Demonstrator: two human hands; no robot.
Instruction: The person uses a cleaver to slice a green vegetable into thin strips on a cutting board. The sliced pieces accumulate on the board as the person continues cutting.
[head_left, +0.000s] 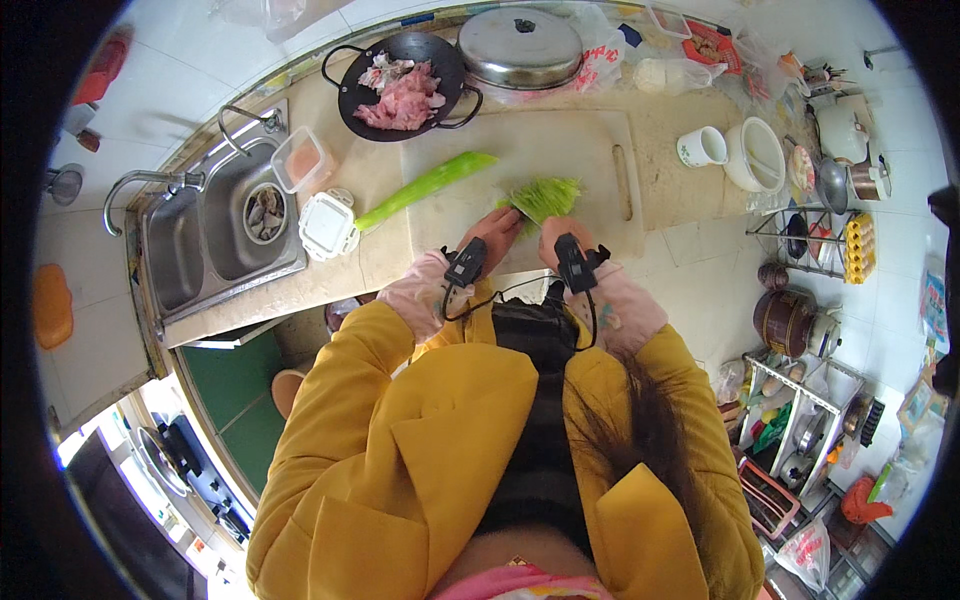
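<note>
A pile of thinly cut green vegetable lies on the pale plastic cutting board. My right hand is closed on a knife, whose narrow blade edge shows at the pile's near left side. Beside the blade, my left hand rests with its fingertips by the pile, pressing on a piece of the green vegetable mostly hidden under them. A long peeled green stem, like celtuce, lies slanted across the board's left edge, its lower end near a white lid.
Behind the board stand a black wok with raw pinkish meat and a steel lid. At left are a double sink, a clear container and a white lid. A white cup and white bowl stand at right.
</note>
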